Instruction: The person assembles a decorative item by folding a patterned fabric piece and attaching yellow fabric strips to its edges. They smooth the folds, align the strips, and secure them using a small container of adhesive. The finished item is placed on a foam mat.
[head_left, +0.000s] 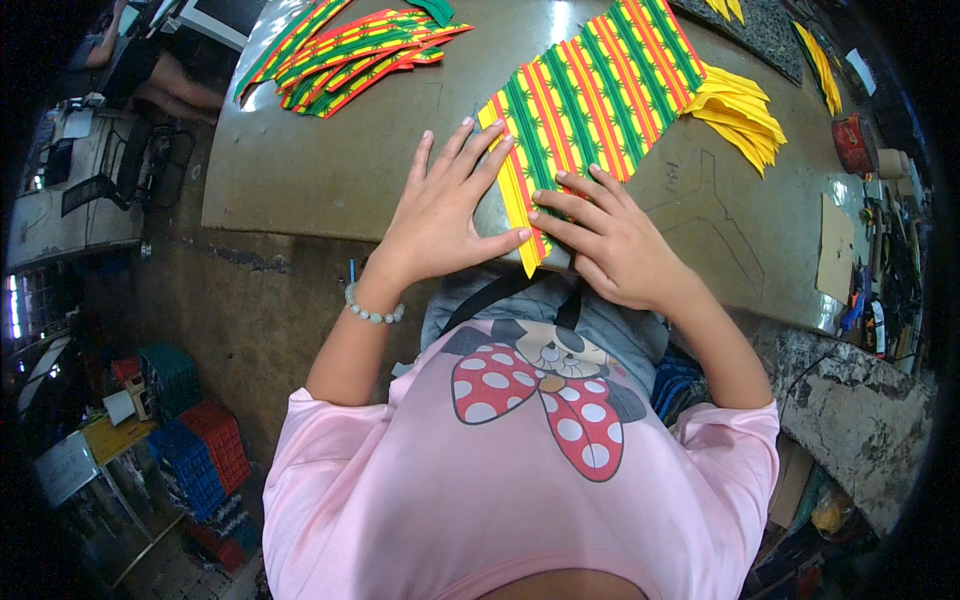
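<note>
On the brown worktable (330,180) lies a striped fabric sheet (590,95), with green, red and yellow bands, running from the near middle of the table toward the far right. Its near edge shows a plain yellow border that ends in a pointed corner close to the person's body.

The left hand (440,215) lies flat on the table with the fingers spread wide; its fingertips touch the left yellow edge of the sheet. It pinches nothing. A bracelet of pale beads (374,311) sits on this wrist. The right hand (610,240) rests on the near end of the sheet, fingers open and a little bent, pressing down on the stripes; it also grips nothing.

Just to the right of the sheet, touching its far right side, is a stack of yellow pieces (735,112) with fanned edges. At the far left of the table lies a loose pile of narrow striped strips (350,50) in the same colours, well apart from the hands. At the right edge of the table there is a flat brown card (835,245), and farther away a red round container (853,143). On the floor at the near left stand blue and red plastic crates (205,450). Pencil outlines are drawn on the table surface to the right of the right hand.
</note>
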